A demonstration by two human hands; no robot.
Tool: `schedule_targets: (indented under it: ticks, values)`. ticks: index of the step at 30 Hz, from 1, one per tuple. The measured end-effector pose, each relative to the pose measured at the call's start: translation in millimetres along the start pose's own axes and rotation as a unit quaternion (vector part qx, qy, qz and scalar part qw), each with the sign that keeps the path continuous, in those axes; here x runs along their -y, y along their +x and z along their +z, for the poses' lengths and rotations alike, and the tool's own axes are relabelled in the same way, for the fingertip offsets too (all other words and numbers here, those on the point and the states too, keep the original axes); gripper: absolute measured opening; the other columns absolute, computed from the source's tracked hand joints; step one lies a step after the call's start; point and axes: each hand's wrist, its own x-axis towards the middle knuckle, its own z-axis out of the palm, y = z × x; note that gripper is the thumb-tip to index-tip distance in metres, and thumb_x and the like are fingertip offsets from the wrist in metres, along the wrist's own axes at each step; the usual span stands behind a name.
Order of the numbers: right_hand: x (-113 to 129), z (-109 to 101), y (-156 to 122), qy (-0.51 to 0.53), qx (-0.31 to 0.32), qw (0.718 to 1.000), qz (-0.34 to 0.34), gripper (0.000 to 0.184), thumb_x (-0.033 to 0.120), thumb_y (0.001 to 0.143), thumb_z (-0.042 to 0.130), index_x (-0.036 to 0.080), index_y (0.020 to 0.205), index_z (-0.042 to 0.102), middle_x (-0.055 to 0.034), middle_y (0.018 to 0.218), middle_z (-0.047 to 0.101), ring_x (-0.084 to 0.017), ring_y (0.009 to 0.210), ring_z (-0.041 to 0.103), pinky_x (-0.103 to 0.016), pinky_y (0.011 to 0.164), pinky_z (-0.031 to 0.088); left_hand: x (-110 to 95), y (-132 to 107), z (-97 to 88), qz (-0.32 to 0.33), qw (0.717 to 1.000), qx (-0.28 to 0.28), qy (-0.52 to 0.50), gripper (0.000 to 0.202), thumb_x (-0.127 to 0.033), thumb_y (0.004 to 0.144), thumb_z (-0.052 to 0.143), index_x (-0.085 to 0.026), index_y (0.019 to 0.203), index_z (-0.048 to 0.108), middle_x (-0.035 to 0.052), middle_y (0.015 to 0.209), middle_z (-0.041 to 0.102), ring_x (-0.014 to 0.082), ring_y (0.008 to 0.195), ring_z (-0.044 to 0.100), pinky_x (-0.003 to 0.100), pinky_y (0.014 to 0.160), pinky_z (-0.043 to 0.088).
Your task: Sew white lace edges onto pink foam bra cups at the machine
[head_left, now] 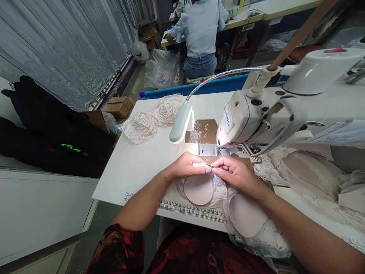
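The left hand [191, 166] and right hand [235, 172] pinch the upper edge of a lace bra [199, 191], thumbs pressed against fingers, just in front of the sewing machine [238, 118]. The bra lies across the table's [119, 171] near edge, its long axis slanting down rightward from one cup to the other.

Just below and right of centre, the left hand [186, 165] and right hand [238, 173] pinch, thumbs [204, 170] nearly tip to tip; left forearm [145, 198] slants from lower left, right forearm [302, 224] from lower right.
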Motion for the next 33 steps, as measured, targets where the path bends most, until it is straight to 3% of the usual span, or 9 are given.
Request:
schedule_targets:
  ticks: [8,14,18,21,24,28,33]
  values:
    - [5,-6,2,0.026,0.066,0.997,0.011,0.027,0.042,0.081,0.061,0.017,0.093,0.062,-0.0039,0.081,0.062,-0.014,0.067,0.056,-0.027,0.057,0.044,0,1,-0.8,0.000,0.999,0.018,0.027,0.028,-0.036,0.069,0.076,-0.010,0.078,0.072,0.0007,0.066,0.059,0.0103,0.063,0.050,0.023,0.058,0.038]
    - [9,0,3,-0.039,0.052,0.998,0.012,0.026,0.044,0.084,0.055,0.019,0.084,0.062,-0.0029,0.077,0.062,-0.016,0.070,0.056,-0.030,0.061,0.044,1,1,-0.1,-0.011,0.995,0.056,0.076,0.035,-0.043,0.070,0.073,-0.010,0.068,0.066,-0.0041,0.057,0.043,0.0065,0.055,0.036,0.021,0.050,0.025]
    - [7,2,4,0.010,0.028,0.999,0.028,0.025,0.044,0.082,0.058,0.020,0.087,0.061,-0.0028,0.078,0.064,-0.016,0.069,0.059,-0.030,0.060,0.046,2,2,0.9,-0.004,0.995,0.054,0.079,0.033,-0.044,0.071,0.072,-0.011,0.072,0.068,-0.0023,0.061,0.052,0.0086,0.060,0.045,0.021,0.054,0.033]
    - [6,4,4,0.070,0.047,0.995,0.053,0.032,0.045,0.079,0.062,0.020,0.100,0.057,-0.0040,0.085,0.065,-0.018,0.077,0.062,-0.031,0.066,0.050,2,2,-0.7,0.024,0.995,0.055,0.078,0.030,-0.039,0.072,0.072,-0.012,0.086,0.071,0.0030,0.080,0.065,0.0139,0.077,0.056,0.023,0.069,0.043]
    - [5,3,4,0.024,0.045,0.997,0.051,0.027,0.043,0.080,0.061,0.019,0.094,0.061,-0.0046,0.087,0.065,-0.019,0.081,0.061,-0.032,0.069,0.049,-1,0,-7.5,0.014,0.991,0.092,0.098,0.034,-0.035,0.072,0.073,-0.013,0.098,0.069,0.0043,0.089,0.066,0.0149,0.080,0.058,0.023,0.070,0.044]
    - [6,-1,3,0.010,0.032,0.998,0.059,0.025,0.043,0.082,0.059,0.018,0.088,0.063,-0.0025,0.081,0.062,-0.016,0.073,0.057,-0.029,0.062,0.045,-6,-5,-20.0,-0.027,0.991,0.078,0.101,0.029,-0.034,0.072,0.073,-0.011,0.088,0.066,0.0001,0.075,0.059,0.0103,0.068,0.052,0.020,0.059,0.039]
    - [4,-1,1,0.050,0.052,0.995,0.065,0.025,0.043,0.082,0.059,0.019,0.092,0.062,-0.0010,0.077,0.062,-0.015,0.069,0.055,-0.027,0.059,0.044,-6,-6,-24.2,-0.031,0.997,0.038,0.063,0.027,-0.036,0.072,0.073,-0.012,0.083,0.066,0.0007,0.079,0.060,0.0110,0.073,0.053,0.021,0.064,0.041]
